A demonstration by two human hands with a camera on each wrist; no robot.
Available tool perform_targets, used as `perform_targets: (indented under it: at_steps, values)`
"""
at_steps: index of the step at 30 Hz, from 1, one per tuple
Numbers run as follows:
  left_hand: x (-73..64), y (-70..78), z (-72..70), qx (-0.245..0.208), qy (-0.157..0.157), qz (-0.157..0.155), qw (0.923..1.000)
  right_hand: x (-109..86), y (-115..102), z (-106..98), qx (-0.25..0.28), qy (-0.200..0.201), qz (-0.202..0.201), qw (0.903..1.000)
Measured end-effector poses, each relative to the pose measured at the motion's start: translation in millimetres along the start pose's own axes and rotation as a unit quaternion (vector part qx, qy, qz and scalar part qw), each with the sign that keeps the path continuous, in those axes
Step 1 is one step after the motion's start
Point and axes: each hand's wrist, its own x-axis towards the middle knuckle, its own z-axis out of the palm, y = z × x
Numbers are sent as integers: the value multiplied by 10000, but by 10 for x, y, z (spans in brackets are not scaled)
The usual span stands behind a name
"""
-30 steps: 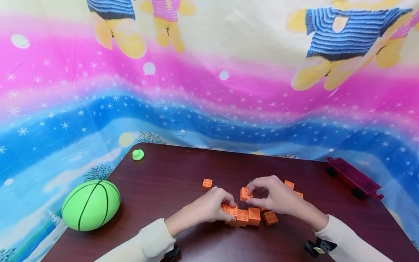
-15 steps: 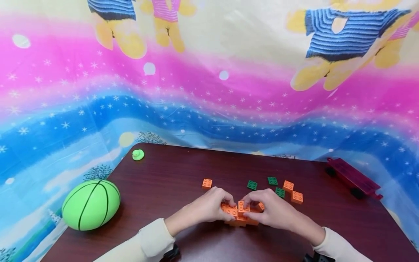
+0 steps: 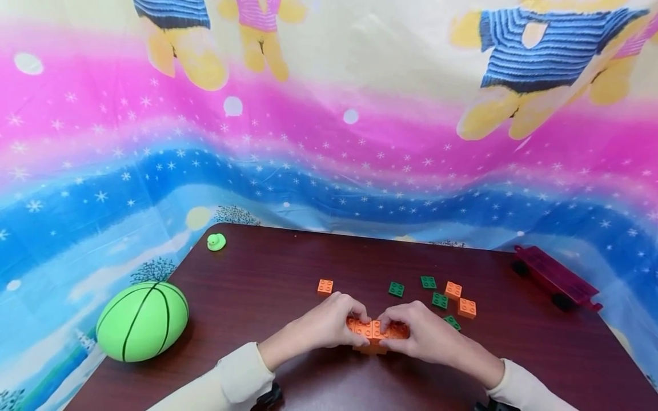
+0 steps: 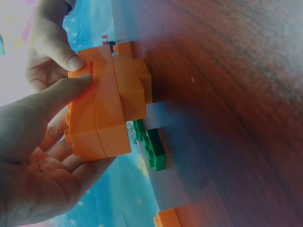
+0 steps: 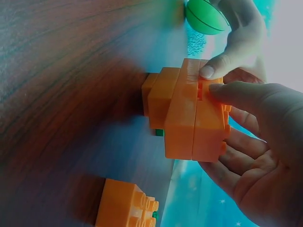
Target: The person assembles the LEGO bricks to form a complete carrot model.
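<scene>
A dark wooden table (image 3: 288,257) is backed by a printed curtain (image 3: 308,137). Between the two hands, a stepped orange brick structure (image 3: 365,330), wider above than at its base, is gripped at its left end by the left hand (image 3: 334,321) and at its right end by the right hand (image 3: 424,332), thumbs close together. Beyond, green bricks (image 3: 440,300) and loose orange bricks (image 3: 466,308) are scattered
</scene>
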Motion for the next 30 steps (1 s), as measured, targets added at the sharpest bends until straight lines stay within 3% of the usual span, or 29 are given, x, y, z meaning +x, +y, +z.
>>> perform_targets:
  at_steps: [11, 19, 30]
  values:
    - [-4, -14, -6, -56, 13, -1, 10000, -30, 43, 64, 13, 268, -391, 9989]
    - [40, 15, 2, -11, -31, 114, 9999, -99, 53, 71, 118, 438, -250, 9987]
    - [9, 6, -19, -119, -48, -24, 9999, -25, 32, 69, 102, 175, -193, 9996]
